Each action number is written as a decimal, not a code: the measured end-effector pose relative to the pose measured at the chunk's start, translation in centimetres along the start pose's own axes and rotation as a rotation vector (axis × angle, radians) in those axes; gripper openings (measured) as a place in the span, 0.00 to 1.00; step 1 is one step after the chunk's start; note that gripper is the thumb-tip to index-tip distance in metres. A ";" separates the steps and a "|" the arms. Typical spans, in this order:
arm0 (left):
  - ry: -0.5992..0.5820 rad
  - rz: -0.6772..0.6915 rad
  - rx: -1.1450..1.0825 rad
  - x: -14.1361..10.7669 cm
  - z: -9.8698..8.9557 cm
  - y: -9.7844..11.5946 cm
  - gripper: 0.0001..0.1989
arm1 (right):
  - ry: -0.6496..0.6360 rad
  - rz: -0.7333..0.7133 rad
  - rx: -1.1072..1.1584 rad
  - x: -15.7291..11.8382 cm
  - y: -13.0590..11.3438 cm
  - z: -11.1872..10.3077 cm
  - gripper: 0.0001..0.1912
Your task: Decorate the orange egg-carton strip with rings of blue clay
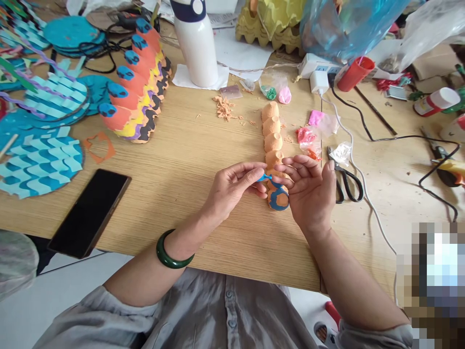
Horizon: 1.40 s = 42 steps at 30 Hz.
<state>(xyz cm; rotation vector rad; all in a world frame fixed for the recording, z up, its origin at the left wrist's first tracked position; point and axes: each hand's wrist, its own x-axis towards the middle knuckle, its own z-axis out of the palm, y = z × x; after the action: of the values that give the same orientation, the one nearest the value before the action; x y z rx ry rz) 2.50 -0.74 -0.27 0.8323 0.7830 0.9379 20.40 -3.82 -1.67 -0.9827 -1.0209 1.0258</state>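
My left hand [236, 186] pinches a thin strip of blue clay [264, 178] between thumb and fingertips, just above the end of a row of orange clay-covered egg-carton cups [272, 140]. The end cup [278, 198] carries a blue ring around an orange centre. My right hand [310, 194] stands with its fingers spread and palm up beside that end, its fingertips over the cups. It holds nothing that I can see. A finished piece of similar cups [136, 89], striped orange, yellow and black with blue tips, lies to the left.
A wooden table [189, 165] holds teal paper-scale discs [39, 165], a black phone [89, 213], a white bottle [196, 43], black-handled scissors [345, 177], clay packets [305, 135], orange shavings [224, 107], a power strip [316, 65] and white and black cables.
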 end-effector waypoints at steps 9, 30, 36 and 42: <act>-0.021 0.001 0.069 -0.1 -0.2 -0.3 0.20 | -0.024 -0.183 -0.392 -1.2 -0.8 0.9 0.08; -0.002 0.102 0.241 0.1 -0.5 -0.6 0.16 | -0.148 -0.536 -0.744 -1.3 -1.3 1.5 0.06; 0.099 -0.071 -0.065 0.8 -0.4 -0.3 0.12 | 0.114 -0.225 -0.496 -1.3 -0.2 0.8 0.05; 0.069 -0.174 -0.207 0.9 -0.3 0.3 0.13 | 0.383 -0.117 -0.343 -0.1 1.3 0.0 0.10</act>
<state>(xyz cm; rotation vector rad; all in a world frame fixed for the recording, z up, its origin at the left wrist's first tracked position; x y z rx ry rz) 2.52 0.21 -0.35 0.5447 0.7901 0.8785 20.11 -3.64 -2.90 -1.3234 -0.9343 0.5435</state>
